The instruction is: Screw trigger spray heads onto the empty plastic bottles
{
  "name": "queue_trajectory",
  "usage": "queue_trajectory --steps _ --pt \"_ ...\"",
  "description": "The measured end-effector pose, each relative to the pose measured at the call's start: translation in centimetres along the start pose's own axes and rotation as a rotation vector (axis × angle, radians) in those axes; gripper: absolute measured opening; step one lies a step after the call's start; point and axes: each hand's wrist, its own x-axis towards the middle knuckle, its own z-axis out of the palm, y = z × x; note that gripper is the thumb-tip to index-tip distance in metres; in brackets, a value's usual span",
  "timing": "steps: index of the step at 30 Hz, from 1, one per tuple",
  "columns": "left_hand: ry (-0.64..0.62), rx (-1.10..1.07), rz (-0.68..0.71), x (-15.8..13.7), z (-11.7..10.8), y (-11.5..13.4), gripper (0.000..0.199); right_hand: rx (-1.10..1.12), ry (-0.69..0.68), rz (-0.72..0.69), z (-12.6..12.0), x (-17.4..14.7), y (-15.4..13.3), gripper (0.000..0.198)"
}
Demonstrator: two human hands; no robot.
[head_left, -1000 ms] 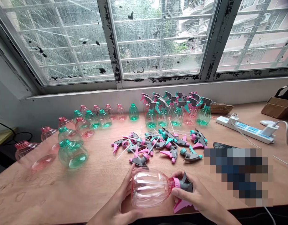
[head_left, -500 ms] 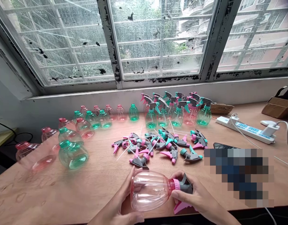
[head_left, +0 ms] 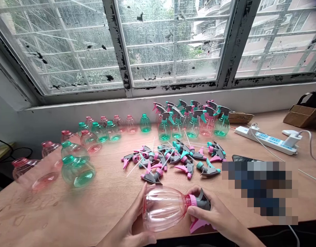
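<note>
A clear pink spray bottle (head_left: 164, 208) lies sideways between my hands near the table's front edge, its base toward the left. My left hand (head_left: 133, 219) is wrapped round the base, thumb below and fingers behind. My right hand (head_left: 212, 211) grips the neck end, thumb against the pink collar (head_left: 191, 200) of the grey and pink spray head (head_left: 203, 202). The collar sits on the bottle's neck. Just beyond lies a pile of loose pink, teal and grey spray heads (head_left: 153, 175) with thin white tubes.
Open pink and green bottles (head_left: 78, 175) stand at the left and back. Several bottles with spray heads (head_left: 194, 127) stand by the wall. On the right are a white power strip (head_left: 266, 139), cables, a dark phone-like object (head_left: 245, 158) partly blurred out, and a cardboard box (head_left: 302, 116).
The view has shifted slightly. Both hands keep their hold on the pink bottle, and the right thumb has moved a little at the collar.
</note>
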Motion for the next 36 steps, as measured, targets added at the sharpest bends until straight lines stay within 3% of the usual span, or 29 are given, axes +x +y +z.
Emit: queue_trajectory --steps 8,14,23,29,36 --pt "0.003 0.147 0.082 0.0 -0.17 -0.16 0.087 0.023 0.012 0.015 0.23 -0.12 0.31 0.039" --pt "-0.017 0.108 0.058 -0.15 -0.22 -0.49 0.103 0.03 -0.014 0.019 0.01 -0.05 0.42 0.04" --pt "0.016 0.163 0.117 0.09 -0.17 -0.58 0.083 0.039 -0.031 0.041 0.0 0.01 0.29 0.039" --pt "-0.009 0.114 0.024 -0.07 -0.25 -0.18 0.102 0.06 -0.034 0.038 0.02 -0.01 0.37 0.04" --pt "0.013 0.173 0.076 -0.07 0.01 0.2 0.087 0.038 -0.051 0.037 -0.07 0.04 0.33 0.038"
